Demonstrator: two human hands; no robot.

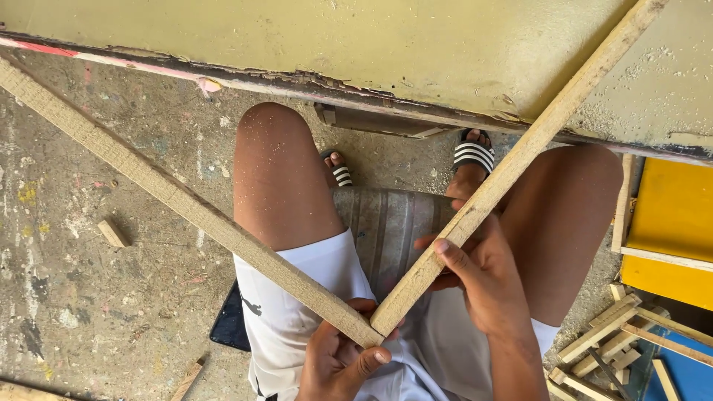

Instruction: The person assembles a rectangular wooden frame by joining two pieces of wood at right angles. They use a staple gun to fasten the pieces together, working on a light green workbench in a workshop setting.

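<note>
Two long rough wooden slats meet end to end in a V above my lap. My left hand (pixel 338 356) grips the near end of the left slat (pixel 171 193), which runs up to the far left. My right hand (pixel 479 271) wraps the right slat (pixel 520 160) a little above the joint; that slat rises to the upper right across the yellow wall. The slat ends touch at the corner between my hands. I am seated, knees apart, in white shorts and striped sandals.
A yellow wall (pixel 371 44) with a chipped base stands just ahead. A small wood offcut (pixel 113 232) lies on the paint-stained concrete floor at left. Several short wood strips (pixel 605 345) are piled at lower right beside a yellow panel (pixel 672 223) and a blue one.
</note>
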